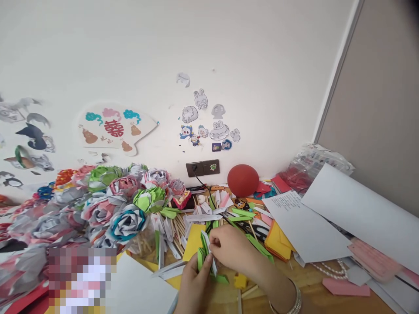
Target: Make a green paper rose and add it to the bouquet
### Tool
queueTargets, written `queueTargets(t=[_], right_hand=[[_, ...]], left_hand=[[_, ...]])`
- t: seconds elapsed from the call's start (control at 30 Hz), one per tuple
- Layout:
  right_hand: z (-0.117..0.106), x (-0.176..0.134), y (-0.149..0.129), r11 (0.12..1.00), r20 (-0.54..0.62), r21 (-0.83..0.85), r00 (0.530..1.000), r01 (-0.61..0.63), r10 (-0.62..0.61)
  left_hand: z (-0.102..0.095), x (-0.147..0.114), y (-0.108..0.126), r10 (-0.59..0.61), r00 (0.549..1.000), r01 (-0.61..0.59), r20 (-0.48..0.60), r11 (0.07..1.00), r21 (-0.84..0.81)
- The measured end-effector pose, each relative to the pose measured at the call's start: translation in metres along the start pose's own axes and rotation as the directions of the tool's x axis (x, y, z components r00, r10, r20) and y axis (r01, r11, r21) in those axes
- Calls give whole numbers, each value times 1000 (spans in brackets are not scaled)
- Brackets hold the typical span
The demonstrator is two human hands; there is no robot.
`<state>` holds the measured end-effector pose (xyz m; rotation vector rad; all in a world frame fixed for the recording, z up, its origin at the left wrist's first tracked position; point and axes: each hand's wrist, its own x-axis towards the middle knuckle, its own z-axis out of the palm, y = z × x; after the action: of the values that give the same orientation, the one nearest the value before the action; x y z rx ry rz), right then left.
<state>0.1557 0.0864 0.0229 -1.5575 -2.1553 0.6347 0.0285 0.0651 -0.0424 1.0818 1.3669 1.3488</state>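
Note:
My left hand (195, 275) is closed around a small bundle of folded green and white paper strips (203, 249), held upright above the wooden table. From the right, my right hand (229, 244) pinches the top of a white folded paper strip (214, 261) at the edge of that bundle. Its fingertips are curled in and partly hide what they grip. Beneath the hands lie a yellow paper sheet (194, 242) and a loose green folded strip (221, 279). A small yellow block (240, 280) sits below my right wrist.
Many folded paper flowers (126, 222) are heaped on the left. Wooden sticks (178, 226), black-handled scissors (258, 231) and a red balloon (242, 180) lie behind the hands. White sheets (307, 226), a pink keyboard (373, 259) and yellow folded papers (278, 242) stand right. A cable runs from the wall socket (203, 168).

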Motion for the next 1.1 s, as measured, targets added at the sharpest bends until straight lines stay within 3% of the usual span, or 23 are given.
queueTargets(t=[0.1,0.23,0.37,0.5,0.63,0.73,0.93,1.1], right_hand=[[-1,-1,1,1000,4,9,1000,-15,15],[-5,-3,-1,1000,88,18,996,-23,21],[-7,-5,-5,998,85,-49,995,-43,47],[-7,-5,0,982,165,178,986,-62,32],[-7,-1,14,927,84,372,996,-48,18],[-5,3,22,876,102,478,995,-58,10],[-6,7,23,832,221,545,975,-101,-26],[0,8,22,838,119,545,991,-17,-57]], left_hand=[[-2,-1,1,58,994,-68,94,992,104],[-4,-1,0,37,991,-62,132,980,191],[-4,-2,-4,32,988,-65,148,973,222],[-4,-2,-8,2,980,-37,197,984,173],[-5,-4,-7,-36,961,2,276,993,122],[-5,-6,-5,-56,946,23,319,994,106],[-4,-7,-3,-105,928,91,359,994,57],[-6,-7,-3,-32,944,10,329,998,68]])
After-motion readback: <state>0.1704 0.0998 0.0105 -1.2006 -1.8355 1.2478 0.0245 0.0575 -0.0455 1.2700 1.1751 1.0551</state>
